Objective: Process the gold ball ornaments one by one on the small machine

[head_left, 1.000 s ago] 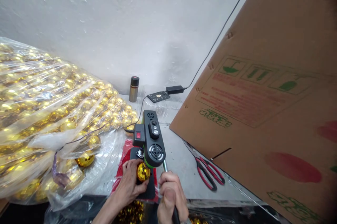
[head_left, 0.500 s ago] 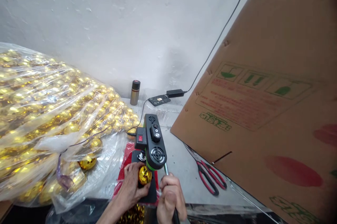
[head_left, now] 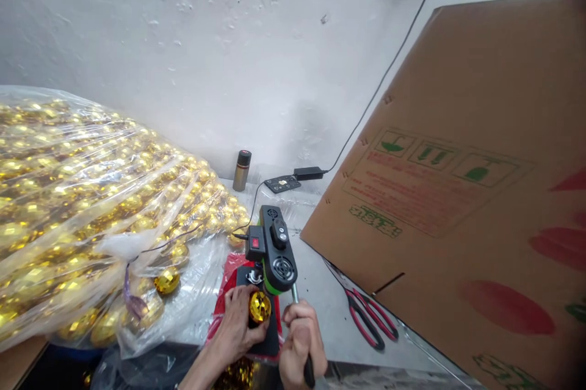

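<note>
My left hand [head_left: 238, 320] has its fingers and thumb around a shiny gold faceted ball [head_left: 260, 306]. The ball sits over the black base of a small black and green bench machine [head_left: 280, 256], just below and left of its head. Closed around the dark grip of the machine's metal lever [head_left: 295, 294] is my right hand [head_left: 302, 341]. A red switch [head_left: 255, 242] shows on the box at the machine's left side. Red plastic sheet [head_left: 220, 307] lies under the base. Where the ball meets the base is hidden by my fingers.
At left, a clear plastic bag [head_left: 105, 195] bulges with gold balls; a loose gold ball [head_left: 167, 280] lies beside it. A large cardboard box [head_left: 448, 103] leans at right, with red-handled scissors [head_left: 370, 317] near it. A spray can [head_left: 242, 170] and power adapter [head_left: 308, 173] are by the wall.
My view has shifted, so the scene sits slightly lower and more to the right on the left side. Both hands keep their holds on the ball and the lever.
</note>
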`<move>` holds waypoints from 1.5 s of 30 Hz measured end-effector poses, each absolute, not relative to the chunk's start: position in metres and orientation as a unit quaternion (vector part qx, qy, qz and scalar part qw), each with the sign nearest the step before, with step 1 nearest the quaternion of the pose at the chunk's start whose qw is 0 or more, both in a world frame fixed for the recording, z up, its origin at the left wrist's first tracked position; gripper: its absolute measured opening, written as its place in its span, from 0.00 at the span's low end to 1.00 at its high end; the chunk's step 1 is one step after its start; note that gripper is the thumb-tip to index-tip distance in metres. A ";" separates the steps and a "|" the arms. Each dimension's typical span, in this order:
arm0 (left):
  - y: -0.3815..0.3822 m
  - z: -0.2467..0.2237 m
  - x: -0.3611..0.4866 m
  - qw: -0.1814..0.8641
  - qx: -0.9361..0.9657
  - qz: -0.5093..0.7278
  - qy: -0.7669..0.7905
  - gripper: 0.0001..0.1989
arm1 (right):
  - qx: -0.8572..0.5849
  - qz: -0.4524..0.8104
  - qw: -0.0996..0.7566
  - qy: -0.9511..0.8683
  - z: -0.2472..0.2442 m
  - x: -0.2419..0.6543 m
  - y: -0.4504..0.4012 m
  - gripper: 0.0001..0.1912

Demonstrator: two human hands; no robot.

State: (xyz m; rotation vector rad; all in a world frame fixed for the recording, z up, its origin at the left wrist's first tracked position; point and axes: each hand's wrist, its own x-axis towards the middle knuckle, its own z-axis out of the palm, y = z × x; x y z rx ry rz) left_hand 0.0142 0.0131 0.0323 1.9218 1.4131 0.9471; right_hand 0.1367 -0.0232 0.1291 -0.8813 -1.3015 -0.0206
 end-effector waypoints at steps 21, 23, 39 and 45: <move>0.038 0.096 -0.136 -0.036 0.657 0.044 0.751 0.18 | -0.447 0.096 0.687 -0.565 0.150 0.140 -0.031 0.23; 0.039 0.091 -0.141 -0.008 0.670 0.007 0.742 0.25 | -0.437 0.086 0.679 -0.583 0.149 0.142 -0.030 0.22; 0.013 0.084 -0.050 0.647 0.310 0.505 0.480 0.33 | -0.464 0.117 0.674 -0.562 0.211 0.134 -0.027 0.25; 0.014 0.070 -0.026 0.659 0.275 0.506 0.483 0.33 | -0.457 0.106 0.675 -0.570 0.211 0.134 -0.029 0.24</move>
